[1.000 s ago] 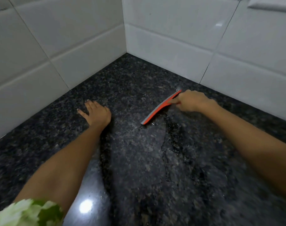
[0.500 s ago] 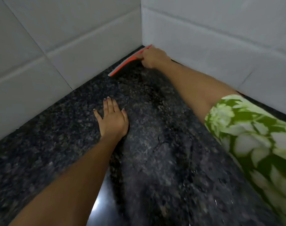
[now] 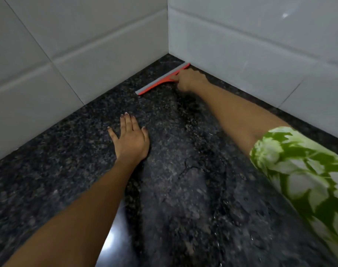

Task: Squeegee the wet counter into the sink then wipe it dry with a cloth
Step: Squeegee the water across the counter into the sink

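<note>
The dark speckled counter (image 3: pixel 71 170) is boxed in by white tiled walls (image 3: pixel 87 45) on two sides, meeting in a corner just beyond the right hand (image 3: pixel 189 80). The squeegee (image 3: pixel 162 79) is gripped in that hand, fingers closed around the orange handle, so the handle itself is mostly hidden under the knuckles. The blade is laid on the counter, stretching out to the left of the hand, with its far end tucked right against the base of the back wall on the hand's other side. Whether the rubber edge is pressed flat all along can't really be made out from this angle.

The left hand (image 3: pixel 130 140) is spread open, palm down, flat on the counter, well short of the squeegee and nearer the body. Nothing is held in it.

Between and below the two hands a wet patch (image 3: pixel 193 170) is seen, streaky with ragged edges, and a bright light reflection sits by the left forearm. A green and white leafy sleeve (image 3: pixel 303 170) is cut off at the right edge. The lower part of the counter is blurred, so fine droplets there are hard to pin down.
</note>
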